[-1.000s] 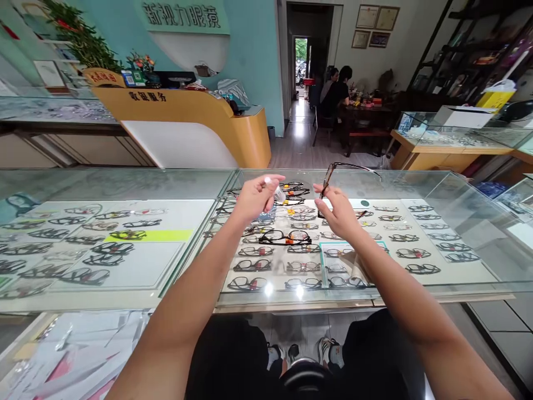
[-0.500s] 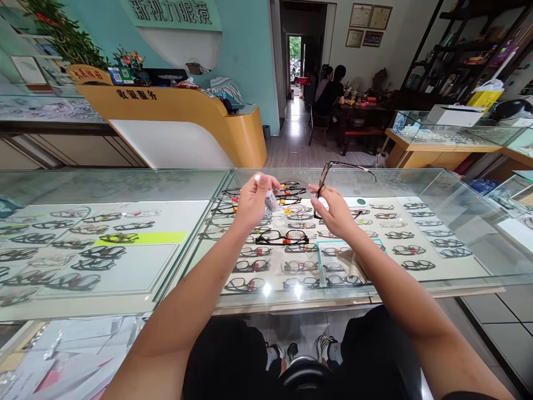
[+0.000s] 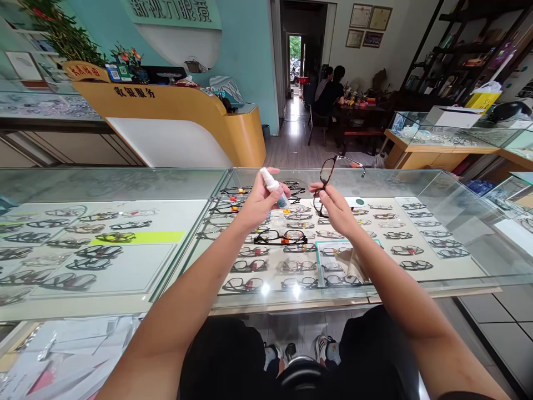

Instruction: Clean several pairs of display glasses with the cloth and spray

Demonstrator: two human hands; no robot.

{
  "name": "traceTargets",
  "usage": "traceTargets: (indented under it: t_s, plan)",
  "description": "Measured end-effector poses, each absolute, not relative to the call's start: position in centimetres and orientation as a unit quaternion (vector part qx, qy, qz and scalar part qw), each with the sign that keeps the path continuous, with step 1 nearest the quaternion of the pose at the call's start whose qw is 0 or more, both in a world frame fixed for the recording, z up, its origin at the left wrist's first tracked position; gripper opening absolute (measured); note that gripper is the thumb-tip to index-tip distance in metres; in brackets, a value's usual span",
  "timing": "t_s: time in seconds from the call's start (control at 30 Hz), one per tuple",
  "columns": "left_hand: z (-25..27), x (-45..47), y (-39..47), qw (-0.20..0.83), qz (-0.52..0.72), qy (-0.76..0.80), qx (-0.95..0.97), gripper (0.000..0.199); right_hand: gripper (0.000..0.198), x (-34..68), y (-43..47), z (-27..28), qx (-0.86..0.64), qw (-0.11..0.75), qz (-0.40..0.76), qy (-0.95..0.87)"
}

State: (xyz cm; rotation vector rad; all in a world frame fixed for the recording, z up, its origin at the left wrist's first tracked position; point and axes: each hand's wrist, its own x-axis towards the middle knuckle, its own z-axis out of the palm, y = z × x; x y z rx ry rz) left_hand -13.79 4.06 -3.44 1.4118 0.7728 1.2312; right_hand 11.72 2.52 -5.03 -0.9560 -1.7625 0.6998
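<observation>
My left hand (image 3: 261, 201) is closed around a small white spray bottle (image 3: 275, 186), its nozzle end pointing up and to the left. To its right, my right hand (image 3: 333, 206) pinches a pair of dark-framed eyeglasses (image 3: 326, 172) by the front, with one temple sticking out to the upper right. Both hands are above the glass display case (image 3: 272, 304). Another pair of black eyeglasses (image 3: 280, 238) rests on the glass below and between my hands. A beige cloth (image 3: 350, 265) lies near my right forearm, on a sheet with a teal edge (image 3: 320, 261).
Rows of eyeglasses (image 3: 410, 250) fill the case beneath the glass. A second case (image 3: 125, 183) adjoins on the left. Papers (image 3: 70, 355) lie at lower left. Beyond stand a yellow counter (image 3: 245, 133) and two people (image 3: 335, 91) seated at a table.
The spray bottle has been turned more upright in my left hand and now shows more. In my right hand the eyeglasses have rotated, so their front faces me more.
</observation>
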Motion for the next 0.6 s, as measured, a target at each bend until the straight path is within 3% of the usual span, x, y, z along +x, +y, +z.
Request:
traceTargets:
  t_s: [0.27, 0.37, 0.5, 0.6]
  plan:
    - [-3.8, -13.2, 4.3, 0.546, 0.547, 0.317, 0.549, 0.066, 0.058, 11.6, 2.5, -4.9, -0.387, 0.496, 0.344, -0.697]
    - [-3.4, -13.0, 4.0, 0.590, 0.546, 0.283, 0.523, 0.066, 0.061, 11.5, 2.4, -4.9, -0.383, 0.497, 0.354, -0.693]
    - [-2.3, -13.4, 3.5, 0.686, 0.495, 0.233, 0.479, 0.049, 0.059, 11.4, 2.1, -4.8, -0.376, 0.492, 0.370, -0.692]
    - [-1.6, -14.0, 3.3, 0.731, 0.435, 0.218, 0.478, 0.074, 0.056, 11.4, 1.9, -4.8, -0.370, 0.476, 0.384, -0.699]
